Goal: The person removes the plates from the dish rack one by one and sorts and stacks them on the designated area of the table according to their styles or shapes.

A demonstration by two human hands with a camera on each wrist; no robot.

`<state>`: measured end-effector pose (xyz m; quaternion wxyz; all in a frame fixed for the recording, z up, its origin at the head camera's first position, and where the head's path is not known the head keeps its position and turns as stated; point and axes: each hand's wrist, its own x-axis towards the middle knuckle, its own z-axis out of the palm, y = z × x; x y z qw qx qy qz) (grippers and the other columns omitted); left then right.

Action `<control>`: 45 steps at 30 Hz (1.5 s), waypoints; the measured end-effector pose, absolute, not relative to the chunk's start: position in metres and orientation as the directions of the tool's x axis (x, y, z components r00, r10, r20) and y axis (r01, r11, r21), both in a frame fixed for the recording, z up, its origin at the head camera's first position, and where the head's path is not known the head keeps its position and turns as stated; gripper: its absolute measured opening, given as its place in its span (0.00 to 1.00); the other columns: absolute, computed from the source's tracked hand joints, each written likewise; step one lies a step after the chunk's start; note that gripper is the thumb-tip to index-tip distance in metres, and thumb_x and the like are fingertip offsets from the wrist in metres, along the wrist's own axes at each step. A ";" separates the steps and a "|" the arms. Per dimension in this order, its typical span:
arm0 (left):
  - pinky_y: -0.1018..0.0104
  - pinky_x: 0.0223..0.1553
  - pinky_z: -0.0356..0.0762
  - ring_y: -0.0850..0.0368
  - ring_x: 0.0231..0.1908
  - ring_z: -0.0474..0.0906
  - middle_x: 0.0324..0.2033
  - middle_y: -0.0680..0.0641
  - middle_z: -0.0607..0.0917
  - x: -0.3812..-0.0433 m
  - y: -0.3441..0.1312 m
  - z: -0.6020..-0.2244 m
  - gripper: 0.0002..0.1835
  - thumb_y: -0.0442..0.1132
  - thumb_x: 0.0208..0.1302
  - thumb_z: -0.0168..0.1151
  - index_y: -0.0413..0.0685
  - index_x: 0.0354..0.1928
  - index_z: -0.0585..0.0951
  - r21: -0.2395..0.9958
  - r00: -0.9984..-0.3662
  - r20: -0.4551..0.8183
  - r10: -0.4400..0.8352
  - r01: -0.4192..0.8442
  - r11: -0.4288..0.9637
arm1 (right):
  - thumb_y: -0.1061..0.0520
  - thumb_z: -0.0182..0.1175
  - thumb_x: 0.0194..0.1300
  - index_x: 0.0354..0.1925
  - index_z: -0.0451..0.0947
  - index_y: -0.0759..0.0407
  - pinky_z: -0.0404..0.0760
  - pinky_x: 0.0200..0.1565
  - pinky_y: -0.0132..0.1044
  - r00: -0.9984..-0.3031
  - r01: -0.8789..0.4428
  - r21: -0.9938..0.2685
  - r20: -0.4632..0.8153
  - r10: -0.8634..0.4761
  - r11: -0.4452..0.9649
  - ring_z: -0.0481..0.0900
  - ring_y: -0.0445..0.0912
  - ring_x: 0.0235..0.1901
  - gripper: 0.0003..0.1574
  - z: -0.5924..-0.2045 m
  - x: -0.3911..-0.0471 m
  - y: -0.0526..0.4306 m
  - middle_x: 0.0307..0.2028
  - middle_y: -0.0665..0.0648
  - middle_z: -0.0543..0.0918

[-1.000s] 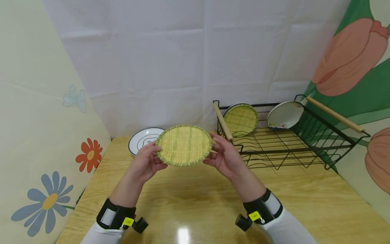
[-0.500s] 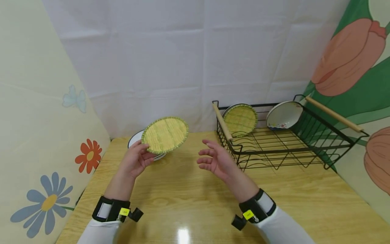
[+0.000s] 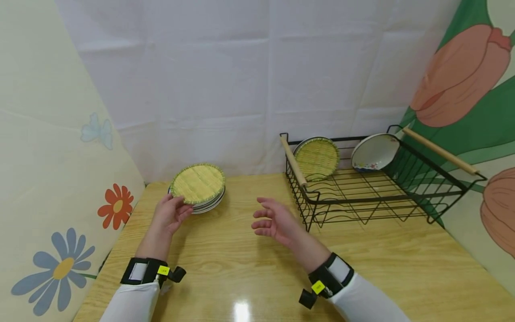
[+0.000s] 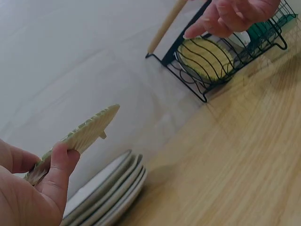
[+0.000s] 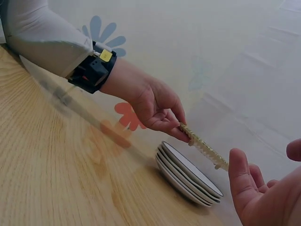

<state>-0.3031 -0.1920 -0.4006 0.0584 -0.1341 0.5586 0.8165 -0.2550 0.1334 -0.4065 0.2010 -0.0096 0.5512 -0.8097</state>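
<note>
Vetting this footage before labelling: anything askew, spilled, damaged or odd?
Nothing stands out. The left hand holds a woven tray tilted above the stacked plates; the bowl merely sits tilted in the wire rack. No spill or damage shows.

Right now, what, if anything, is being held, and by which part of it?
A round woven mat, pinched at its near left rim by the left grip; the right grip holds nothing.

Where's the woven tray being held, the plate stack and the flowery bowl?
Held woven tray [image 3: 197, 183]: head view, middle of its face.
Plate stack [image 5: 184, 175]: right wrist view, its stacked edges.
Flowery bowl [image 3: 376, 152]: head view, plain white part.
</note>
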 end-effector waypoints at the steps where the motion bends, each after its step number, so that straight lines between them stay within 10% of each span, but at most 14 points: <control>1: 0.72 0.33 0.85 0.64 0.26 0.86 0.28 0.54 0.86 -0.305 -0.193 -0.403 0.27 0.37 0.80 0.47 0.50 0.77 0.60 0.895 -0.954 -0.292 -0.063 -0.249 -0.370 | 0.50 0.43 0.81 0.78 0.54 0.57 0.88 0.37 0.38 -0.918 0.317 -0.899 -0.210 -0.337 -0.302 0.86 0.46 0.31 0.34 -0.408 -0.255 0.132 0.39 0.53 0.81; 23: 0.73 0.34 0.86 0.63 0.27 0.86 0.30 0.54 0.88 -0.319 -0.202 -0.428 0.30 0.41 0.78 0.54 0.56 0.79 0.62 0.871 -0.902 -0.392 -0.181 -0.300 -0.390 | 0.52 0.46 0.79 0.76 0.58 0.57 0.88 0.35 0.37 -0.913 0.325 -0.915 -0.237 -0.332 -0.240 0.85 0.46 0.29 0.33 -0.416 -0.248 0.118 0.40 0.55 0.80; 45: 0.72 0.23 0.75 0.66 0.22 0.83 0.22 0.59 0.87 -0.322 -0.205 -0.437 0.36 0.45 0.78 0.55 0.56 0.82 0.54 0.963 -0.931 -0.267 -0.250 -0.269 -0.026 | 0.52 0.46 0.79 0.75 0.60 0.58 0.88 0.34 0.38 -0.909 0.324 -0.913 -0.227 -0.351 -0.247 0.86 0.45 0.27 0.31 -0.422 -0.245 0.116 0.38 0.54 0.80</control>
